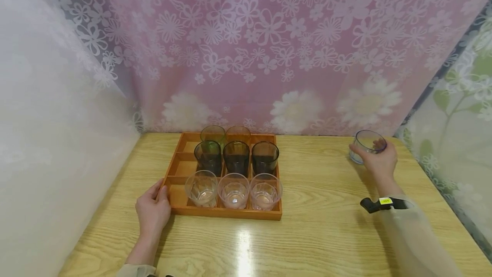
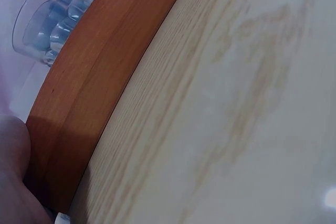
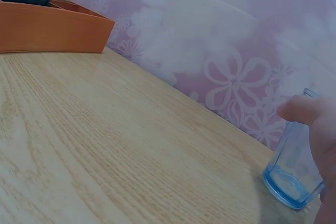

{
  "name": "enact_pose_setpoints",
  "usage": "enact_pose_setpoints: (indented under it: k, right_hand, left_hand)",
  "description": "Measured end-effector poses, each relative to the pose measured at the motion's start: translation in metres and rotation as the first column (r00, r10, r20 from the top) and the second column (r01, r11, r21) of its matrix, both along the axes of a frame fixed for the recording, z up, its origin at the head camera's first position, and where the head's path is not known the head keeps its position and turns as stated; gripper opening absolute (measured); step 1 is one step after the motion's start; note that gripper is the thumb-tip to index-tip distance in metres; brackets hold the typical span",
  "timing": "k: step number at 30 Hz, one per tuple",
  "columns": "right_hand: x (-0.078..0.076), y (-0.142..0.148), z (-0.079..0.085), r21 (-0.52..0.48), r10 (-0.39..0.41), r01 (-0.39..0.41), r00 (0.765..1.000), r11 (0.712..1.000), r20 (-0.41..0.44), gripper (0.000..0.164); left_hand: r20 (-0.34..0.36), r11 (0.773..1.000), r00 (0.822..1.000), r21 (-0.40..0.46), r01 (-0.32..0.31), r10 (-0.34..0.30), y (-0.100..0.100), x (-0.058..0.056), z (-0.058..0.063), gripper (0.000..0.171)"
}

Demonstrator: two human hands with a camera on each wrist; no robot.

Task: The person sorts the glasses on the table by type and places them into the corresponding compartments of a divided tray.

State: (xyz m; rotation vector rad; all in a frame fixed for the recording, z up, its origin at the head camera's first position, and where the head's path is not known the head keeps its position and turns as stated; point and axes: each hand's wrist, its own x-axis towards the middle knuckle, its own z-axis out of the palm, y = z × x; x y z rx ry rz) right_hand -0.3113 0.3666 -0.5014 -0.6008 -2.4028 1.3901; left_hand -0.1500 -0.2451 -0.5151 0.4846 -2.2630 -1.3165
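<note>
A shallow wooden tray [image 1: 226, 213] with compartments lies on the table, and my left hand [image 1: 153, 208] grips its front left corner. Three clear glasses [image 1: 234, 193] stand in the front row. Behind them are three dark glasses [image 1: 236, 161]. The back row has a green glass [image 1: 212, 134] and an amber glass [image 1: 238, 134], their lower parts hidden. Off to the right, my right hand [image 1: 382, 163] holds a clear, blue-tinted glass [image 3: 291, 177] around its side, thumb near the rim. That glass is close over the tabletop, slightly tilted in the right wrist view.
The light wood table [image 1: 315, 234] reaches back to a pink flowered curtain [image 1: 246, 54]. Pale cloth hangs along the left side [image 1: 57, 119], and a flowered curtain [image 1: 457, 153] hangs on the right. Table surface lies between the tray and the right hand's glass.
</note>
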Motion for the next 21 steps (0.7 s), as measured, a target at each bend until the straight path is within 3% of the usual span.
enact_pose_setpoints:
  k: [4, 8, 12, 15, 21]
  right_hand:
    - [-0.002, -0.003, 0.003, -0.035, 0.012, -0.012, 1.0, 0.999, -0.008, 0.1]
    - [-0.004, -0.012, 0.012, -0.07, 0.041, -0.046, 0.997, 0.996, -0.068, 0.09]
    - [-0.007, -0.034, 0.03, -0.046, 0.137, -0.143, 0.984, 0.989, -0.114, 0.092]
    - [-0.008, -0.059, 0.044, -0.012, 0.248, -0.253, 0.958, 0.967, -0.144, 0.097]
    - [-0.013, -0.117, 0.068, -0.025, 0.443, -0.46, 0.867, 0.887, -0.23, 0.09]
  left_hand:
    - [0.0, 1.0, 1.0, -0.003, 0.002, -0.002, -0.001, 0.0, -0.001, 0.033]
    - [-0.003, 1.0, 1.0, 0.0, 0.003, -0.003, -0.002, -0.001, -0.001, 0.033]
    - [-0.001, 1.0, 1.0, 0.0, -0.001, 0.001, -0.003, -0.001, -0.002, 0.033]
    - [0.005, 1.0, 1.0, -0.002, -0.002, 0.002, -0.003, 0.0, -0.001, 0.033]
    - [0.002, 1.0, 1.0, -0.001, 0.0, 0.0, 0.0, 0.0, 0.001, 0.032]
